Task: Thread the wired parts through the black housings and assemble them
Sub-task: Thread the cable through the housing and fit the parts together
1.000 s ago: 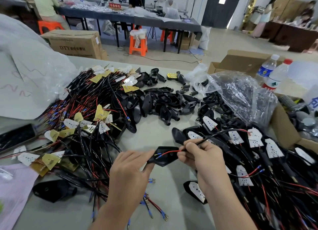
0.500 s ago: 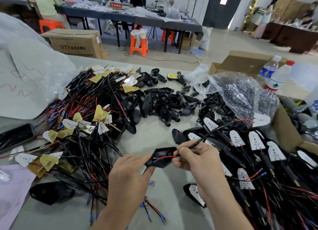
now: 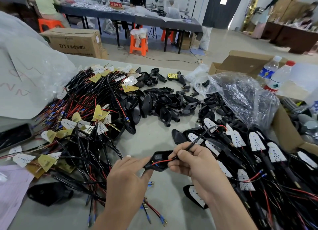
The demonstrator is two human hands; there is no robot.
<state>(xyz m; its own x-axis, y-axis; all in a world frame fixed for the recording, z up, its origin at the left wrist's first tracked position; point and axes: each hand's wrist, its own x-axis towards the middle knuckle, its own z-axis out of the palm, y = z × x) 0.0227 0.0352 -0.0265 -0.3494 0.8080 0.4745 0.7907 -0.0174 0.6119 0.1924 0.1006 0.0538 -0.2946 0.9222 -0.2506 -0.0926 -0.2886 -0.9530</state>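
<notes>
My left hand pinches the black housing by its near end. My right hand pinches the black wire, and its red lead lies inside the housing. Wired boards crowd left of the fingers, finished units right. Both holds match a second ago.

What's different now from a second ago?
Both hands drifted slightly toward the person, and the far loop of the wire was drawn closer to the right hand as its red ends fed into the black housing. Unchanged: the left hand holds the housing, the right hand pinches the wire.
</notes>
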